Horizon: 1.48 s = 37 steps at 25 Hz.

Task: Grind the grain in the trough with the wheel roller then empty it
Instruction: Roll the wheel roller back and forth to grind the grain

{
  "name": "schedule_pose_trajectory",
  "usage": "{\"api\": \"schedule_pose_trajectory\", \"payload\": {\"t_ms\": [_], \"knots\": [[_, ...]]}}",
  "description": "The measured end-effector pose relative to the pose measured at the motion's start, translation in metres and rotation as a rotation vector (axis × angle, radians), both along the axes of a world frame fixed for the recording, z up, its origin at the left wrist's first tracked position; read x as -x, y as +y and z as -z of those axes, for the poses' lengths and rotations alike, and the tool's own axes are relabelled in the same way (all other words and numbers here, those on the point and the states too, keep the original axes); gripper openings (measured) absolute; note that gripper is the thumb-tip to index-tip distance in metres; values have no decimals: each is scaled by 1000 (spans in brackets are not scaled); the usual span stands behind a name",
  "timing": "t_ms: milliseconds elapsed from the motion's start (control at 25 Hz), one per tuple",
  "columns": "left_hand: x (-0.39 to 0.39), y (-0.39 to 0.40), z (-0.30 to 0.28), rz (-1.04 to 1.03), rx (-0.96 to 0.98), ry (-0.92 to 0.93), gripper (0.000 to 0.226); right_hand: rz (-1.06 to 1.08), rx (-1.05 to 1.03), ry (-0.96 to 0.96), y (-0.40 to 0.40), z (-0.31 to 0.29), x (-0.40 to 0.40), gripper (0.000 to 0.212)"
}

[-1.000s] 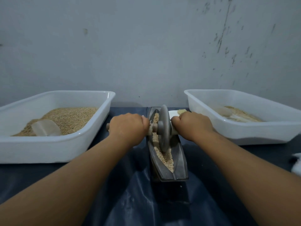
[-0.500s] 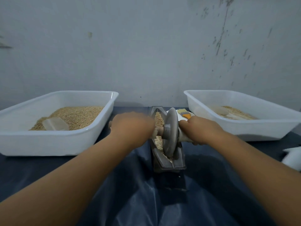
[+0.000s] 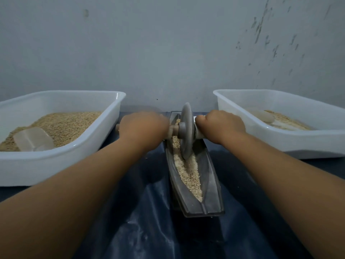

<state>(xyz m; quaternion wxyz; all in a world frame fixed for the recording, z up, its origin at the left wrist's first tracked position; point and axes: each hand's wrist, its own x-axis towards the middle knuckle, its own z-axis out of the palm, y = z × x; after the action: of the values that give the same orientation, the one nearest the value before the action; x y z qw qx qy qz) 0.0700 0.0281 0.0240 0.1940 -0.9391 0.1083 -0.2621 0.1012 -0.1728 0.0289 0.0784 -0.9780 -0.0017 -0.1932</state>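
A narrow grey boat-shaped trough (image 3: 210, 176) lies lengthwise in the middle of the table, with tan grain (image 3: 188, 174) along its groove. The grey wheel roller (image 3: 186, 130) stands upright in the far half of the trough, its rim down in the grain. My left hand (image 3: 142, 127) grips the wooden axle handle on the wheel's left. My right hand (image 3: 221, 126) grips the handle on the wheel's right. Both handles are mostly hidden under my fingers.
A white tub (image 3: 56, 157) at the left holds a bed of grain and a clear plastic scoop (image 3: 33, 139). A second white tub (image 3: 302, 141) at the right holds a little grain and another clear scoop (image 3: 261, 114). Dark plastic sheeting (image 3: 141, 221) covers the table. A grey wall stands close behind.
The wheel rolled toward the near end of the trough, then back to the far half. Both hands travelled with it and kept their grip.
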Motion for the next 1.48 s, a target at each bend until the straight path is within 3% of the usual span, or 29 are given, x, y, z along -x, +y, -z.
{"api": "schedule_pose_trajectory", "payload": {"t_ms": [160, 440, 600, 760, 880, 960, 1160, 1320, 1480], "knots": [[-13, -1, 0, 7, 141, -30, 8, -6, 5, 3, -2, 1, -15, 37], [12, 5, 6, 45, 38, 95, 24, -16, 65, 38, 5, -5, 17, 35], [35, 2, 1, 73, 41, 126, 20, -45, 113, 85, -2, -2, 45, 35], [57, 0, -2, 83, 153, 84, 7, -41, 158, 193, -5, -12, 71, 36], [71, 3, 1, 120, 140, 60, 14, -94, 99, 327, -4, -25, 85, 25], [73, 4, 1, 133, 123, 24, 24, -89, 17, 425, -6, -32, 90, 35], [62, 3, 1, 154, -2, 48, 12, -69, 268, 242, -8, -14, 74, 20], [33, 3, 3, 84, 21, 39, 17, -16, 82, 118, 2, -9, 47, 30], [12, -1, -1, 43, 20, 38, 25, -53, 173, 161, -1, -7, 13, 19]]}}
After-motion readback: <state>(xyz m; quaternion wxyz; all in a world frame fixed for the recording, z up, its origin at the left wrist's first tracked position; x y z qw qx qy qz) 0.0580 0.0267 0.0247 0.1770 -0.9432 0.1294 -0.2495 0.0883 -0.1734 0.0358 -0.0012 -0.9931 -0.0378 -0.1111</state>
